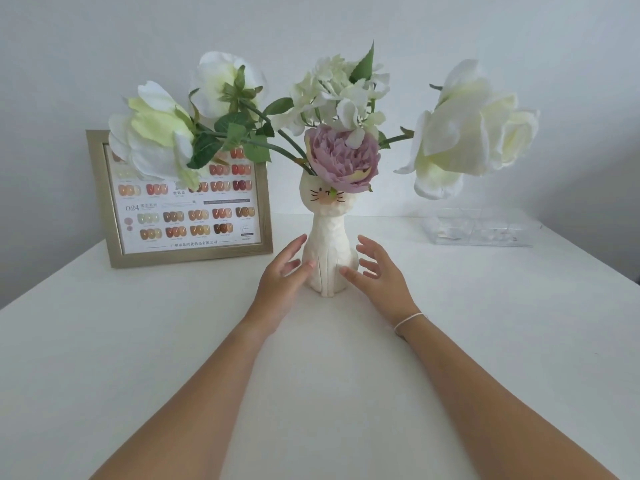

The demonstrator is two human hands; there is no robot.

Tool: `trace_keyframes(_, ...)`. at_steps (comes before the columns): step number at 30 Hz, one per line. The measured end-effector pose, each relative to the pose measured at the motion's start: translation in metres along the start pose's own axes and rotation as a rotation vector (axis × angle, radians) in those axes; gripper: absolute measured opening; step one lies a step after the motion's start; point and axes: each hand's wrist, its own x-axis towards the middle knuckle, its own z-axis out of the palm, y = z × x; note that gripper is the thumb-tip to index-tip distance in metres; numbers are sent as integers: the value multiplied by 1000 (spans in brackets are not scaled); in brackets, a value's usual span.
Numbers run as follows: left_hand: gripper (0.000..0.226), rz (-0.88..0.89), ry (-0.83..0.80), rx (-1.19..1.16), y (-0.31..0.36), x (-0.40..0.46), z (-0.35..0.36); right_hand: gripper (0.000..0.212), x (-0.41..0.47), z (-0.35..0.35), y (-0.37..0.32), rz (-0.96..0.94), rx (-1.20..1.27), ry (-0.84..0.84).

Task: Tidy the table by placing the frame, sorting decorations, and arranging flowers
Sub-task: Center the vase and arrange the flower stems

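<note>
I see my left hand (282, 271) and right hand (375, 271) spread open, holding nothing, flanking the base of the cat-shaped vase (329, 244) on the table (311, 375), thumbs just touching it, flowers (341, 157) rising above, the frame (188, 209) standing behind at left.

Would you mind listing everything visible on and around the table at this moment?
cat vase: one, cream, table centre, upright
purple flower: one, mauve, at the vase mouth
white flowers: several, white and pale green, spreading from the vase
picture frame: one, gold, back left, standing, showing colour swatches
clear organiser box: one, transparent, back right; contents too unclear to tell
table: one, white
left hand: one, open, beside the vase base
right hand: one, open, beside the vase base, thin wristband
</note>
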Motion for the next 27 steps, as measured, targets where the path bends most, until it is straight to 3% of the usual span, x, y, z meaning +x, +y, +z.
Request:
trace_keyframes(4,53,28,-41,-28,-1,4,0,58,4,1,-1,28,28,-48)
trace_keyframes(9,49,44,-56,-60,-2,6,-1,49,4,0,-1,20,23,-60)
trace_keyframes(27,50,31,-39,-40,2,12,13,48,8,-4,5,-12,16,-22)
